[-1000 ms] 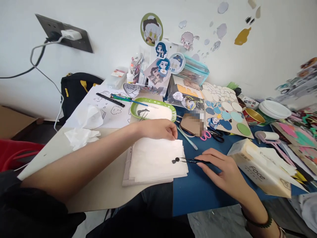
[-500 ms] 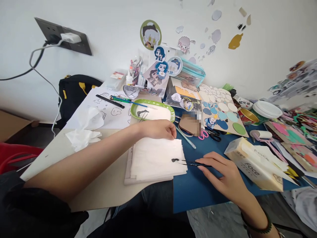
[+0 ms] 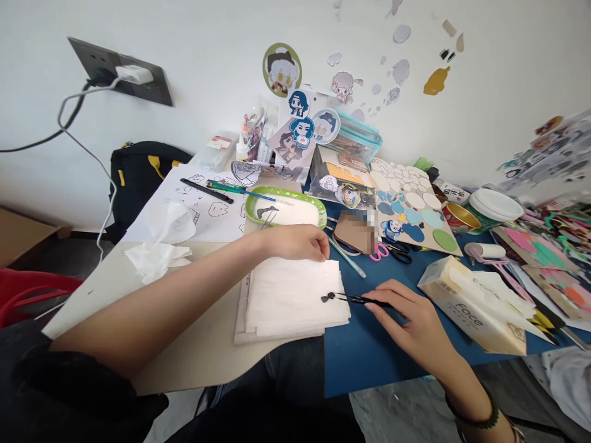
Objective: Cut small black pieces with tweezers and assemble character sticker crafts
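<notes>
Black tweezers (image 3: 353,299) clamped between thumb and index of right hand (image 3: 418,320), other fingers tucked behind. Tips point to 9 o'clock and reach the dark pieces (image 3: 325,299); can't tell if they pinch one. Pieces lie close together on the tissue stack (image 3: 286,298), near its 3 o'clock edge.

Left hand (image 3: 300,241) curled at the stack's 12 o'clock edge, fingertips down by the rim; can't tell if it pinches or just presses. Stack sits on a flat pale base (image 3: 242,329).

Clock spots taken from the stack, outward. Right hand at 3, over the blue mat (image 3: 355,363). Green tray (image 3: 321,206) at 12, white inside, with a dark shape and thin metal tips in it; brush (image 3: 263,194) across its rim. Pen (image 3: 347,258) at 1 to 2. Pink scissors (image 3: 379,252) and black scissors (image 3: 401,253) at 2. Cutout board (image 3: 443,241) at 2, farther off. Tissue pack (image 3: 475,307) at 3, past right hand. Crumpled tissue (image 3: 157,261) between 9 and 10, on the beige worktop (image 3: 184,363). Drawing sheet (image 3: 157,191) around 10 to 11, black marker (image 3: 207,191) on it. Backpack (image 3: 143,169) at 10, beyond the sheet.
</notes>
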Demonstrator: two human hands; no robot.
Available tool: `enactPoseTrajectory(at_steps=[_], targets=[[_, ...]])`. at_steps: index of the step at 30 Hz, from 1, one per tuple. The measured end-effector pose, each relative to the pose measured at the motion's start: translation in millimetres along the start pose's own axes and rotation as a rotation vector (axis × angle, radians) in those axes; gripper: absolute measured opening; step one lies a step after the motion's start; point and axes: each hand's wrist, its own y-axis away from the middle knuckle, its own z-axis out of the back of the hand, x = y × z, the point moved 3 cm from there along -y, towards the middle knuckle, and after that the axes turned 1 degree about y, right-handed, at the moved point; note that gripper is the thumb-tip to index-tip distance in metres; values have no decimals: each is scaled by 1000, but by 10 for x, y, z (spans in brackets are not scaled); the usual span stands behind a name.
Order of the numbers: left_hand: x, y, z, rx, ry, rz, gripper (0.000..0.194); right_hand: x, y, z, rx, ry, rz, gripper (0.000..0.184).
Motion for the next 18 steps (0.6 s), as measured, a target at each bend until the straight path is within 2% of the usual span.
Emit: enactPoseTrajectory(at_steps=[8,11,14,18], targets=[[-17,0,0,4,-9,3,20,20,-14,14,15,-130,-66,15],[-7,-6,0,2,-4,-8,20,25,-29,49,-17,-228,-172,14],[20,-18,-4,6,13,-19,20,55,-62,71,-118,-357,-309,15],[71,-44,-15,-18,40,-21,20,260,-180,-26,-365,-608,-360,19]])
